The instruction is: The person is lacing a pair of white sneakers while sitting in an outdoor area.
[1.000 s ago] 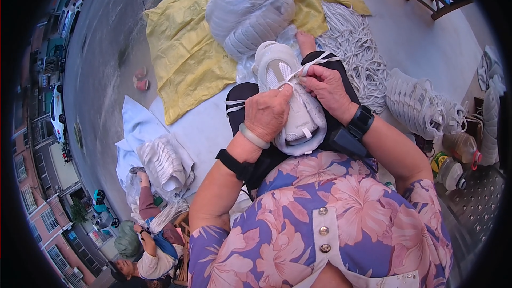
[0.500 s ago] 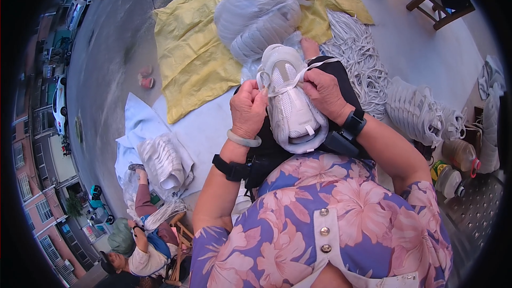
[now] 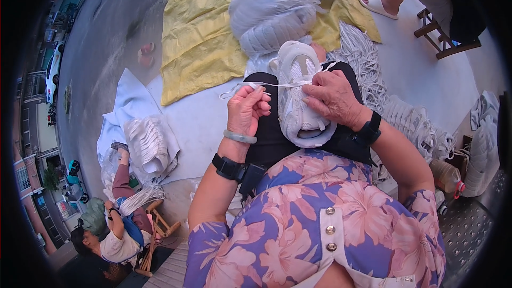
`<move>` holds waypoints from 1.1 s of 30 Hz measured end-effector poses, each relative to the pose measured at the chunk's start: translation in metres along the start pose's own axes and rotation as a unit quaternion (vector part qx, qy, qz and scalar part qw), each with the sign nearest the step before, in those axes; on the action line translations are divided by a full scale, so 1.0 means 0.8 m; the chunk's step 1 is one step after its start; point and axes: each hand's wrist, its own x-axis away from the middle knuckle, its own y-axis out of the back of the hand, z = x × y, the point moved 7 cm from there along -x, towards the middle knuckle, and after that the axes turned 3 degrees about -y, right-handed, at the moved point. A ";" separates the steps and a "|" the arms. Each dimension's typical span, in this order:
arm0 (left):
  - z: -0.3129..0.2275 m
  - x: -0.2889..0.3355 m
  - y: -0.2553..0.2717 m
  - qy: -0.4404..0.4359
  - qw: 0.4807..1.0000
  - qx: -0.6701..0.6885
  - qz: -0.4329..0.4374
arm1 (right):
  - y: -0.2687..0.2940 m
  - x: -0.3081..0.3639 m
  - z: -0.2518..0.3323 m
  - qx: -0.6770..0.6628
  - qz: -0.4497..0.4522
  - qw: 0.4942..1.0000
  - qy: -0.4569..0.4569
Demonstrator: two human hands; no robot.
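A white sneaker (image 3: 300, 117) with mesh panels lies across my dark-trousered lap, toe pointing away from me. Its white shoelace (image 3: 272, 84) stretches sideways from the shoe's middle to my left hand (image 3: 247, 108). The left thumb and index finger pinch the lace, and its loose end hangs past them. My right hand (image 3: 336, 96) rests over the right side of the shoe, fingers closed around the lace close to the knot. A bit of lace sticks out above that hand; its fingertips partly hide the knot.
Ahead lie a yellow sheet (image 3: 197, 37) and clear-bagged white shoe parts (image 3: 274, 13). Loose white laces (image 3: 368, 69) are heaped at right, near stacked shoe uppers (image 3: 410, 120). Another person (image 3: 120, 234) sits at lower left; a sandaled foot (image 3: 381, 5) and wooden stool (image 3: 442, 34) are at upper right.
My left hand has drawn the lace out leftward, away from the shoe, and the loops have pulled in. My right hand has moved slightly inward over the shoe. The view has shifted.
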 end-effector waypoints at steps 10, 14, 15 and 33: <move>0.041 -0.027 -0.040 0.037 0.995 -0.072 0.057 | -0.009 -0.006 0.021 0.196 0.021 0.978 0.071; 0.035 -0.032 -0.041 -0.005 0.987 -0.156 0.047 | -0.010 -0.002 0.013 0.180 0.002 0.983 0.042; 0.035 -0.034 -0.044 -0.004 0.987 -0.157 0.047 | -0.010 -0.002 0.012 0.170 -0.005 0.985 0.040; 0.019 -0.053 -0.067 -0.213 0.906 -0.364 0.022 | -0.011 0.002 -0.004 0.108 -0.023 0.994 -0.016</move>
